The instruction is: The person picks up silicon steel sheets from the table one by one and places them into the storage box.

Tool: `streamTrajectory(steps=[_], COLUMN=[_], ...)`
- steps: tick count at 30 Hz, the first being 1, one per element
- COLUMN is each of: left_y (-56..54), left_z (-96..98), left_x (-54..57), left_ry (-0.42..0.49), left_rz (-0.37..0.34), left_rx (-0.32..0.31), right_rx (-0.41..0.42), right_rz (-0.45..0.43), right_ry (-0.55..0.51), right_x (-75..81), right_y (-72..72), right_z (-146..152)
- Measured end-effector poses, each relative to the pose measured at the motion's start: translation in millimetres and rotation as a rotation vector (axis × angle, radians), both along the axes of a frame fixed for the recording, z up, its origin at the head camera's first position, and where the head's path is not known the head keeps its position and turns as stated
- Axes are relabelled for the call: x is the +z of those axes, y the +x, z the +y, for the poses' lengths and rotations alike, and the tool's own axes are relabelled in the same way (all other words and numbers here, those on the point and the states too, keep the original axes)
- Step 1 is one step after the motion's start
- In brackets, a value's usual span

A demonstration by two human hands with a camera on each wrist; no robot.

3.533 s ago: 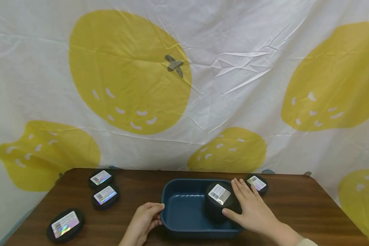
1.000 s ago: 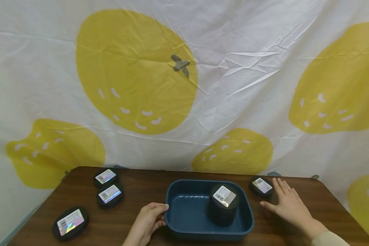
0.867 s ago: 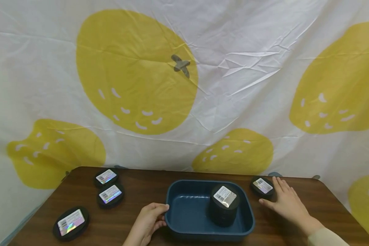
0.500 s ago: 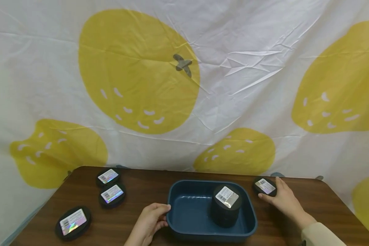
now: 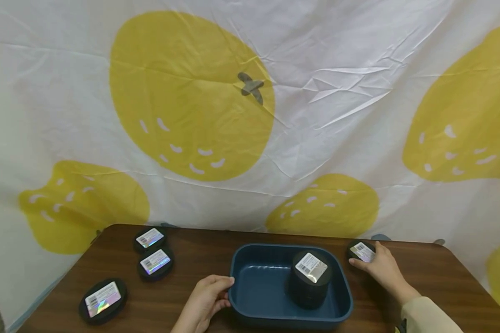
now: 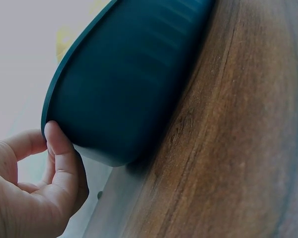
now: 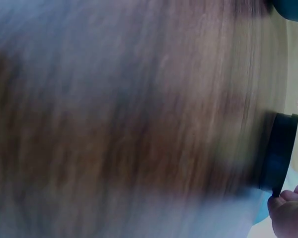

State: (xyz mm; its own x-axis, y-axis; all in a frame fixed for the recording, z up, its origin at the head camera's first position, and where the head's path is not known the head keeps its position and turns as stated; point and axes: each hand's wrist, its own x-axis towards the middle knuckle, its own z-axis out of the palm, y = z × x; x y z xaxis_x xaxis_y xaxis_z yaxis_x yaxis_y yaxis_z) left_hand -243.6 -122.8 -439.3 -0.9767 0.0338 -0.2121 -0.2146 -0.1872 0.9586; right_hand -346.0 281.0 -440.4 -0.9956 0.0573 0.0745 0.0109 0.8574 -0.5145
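Note:
My left hand (image 5: pixel 204 298) pinches the left rim of a blue rectangular tub (image 5: pixel 258 296); the left wrist view shows thumb and fingertips on its wall (image 6: pixel 114 79). Inside the tub's right half stands a stack of black round discs (image 5: pixel 308 291) with a silvery barcode label on top. To the right of the tub, my right hand (image 5: pixel 385 273) spans a flat black disc (image 5: pixel 361 252), also labelled, thumb on the near side and fingers on the far side. In the right wrist view, fingertips touch the edge of this disc (image 7: pixel 279 151), which sits on the table.
Several more black labelled discs lie on the wooden table (image 5: pixel 200 249) at the left: a far disc (image 5: pixel 149 239), one just before it (image 5: pixel 156 263) and a nearer disc (image 5: pixel 103 301). A cloth with yellow fruit prints (image 5: pixel 191 92) hangs behind the table.
From the stack in the tub, my right hand has gone right to the lone disc and closed its fingers about it. My left hand keeps hold of the tub's rim. The view has shifted slightly left.

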Motion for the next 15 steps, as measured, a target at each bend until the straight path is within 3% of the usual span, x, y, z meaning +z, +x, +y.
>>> streamTrajectory(steps=[15], left_y=[-1.0], left_z=[-1.1], left_x=[-2.1], left_ry=[0.005], left_rz=[0.001], left_rx=[-0.008], right_rx=[-0.037], right_rz=[0.007], right_ry=[0.013], right_x=[-2.3], right_y=[0.1], right_z=[-6.3])
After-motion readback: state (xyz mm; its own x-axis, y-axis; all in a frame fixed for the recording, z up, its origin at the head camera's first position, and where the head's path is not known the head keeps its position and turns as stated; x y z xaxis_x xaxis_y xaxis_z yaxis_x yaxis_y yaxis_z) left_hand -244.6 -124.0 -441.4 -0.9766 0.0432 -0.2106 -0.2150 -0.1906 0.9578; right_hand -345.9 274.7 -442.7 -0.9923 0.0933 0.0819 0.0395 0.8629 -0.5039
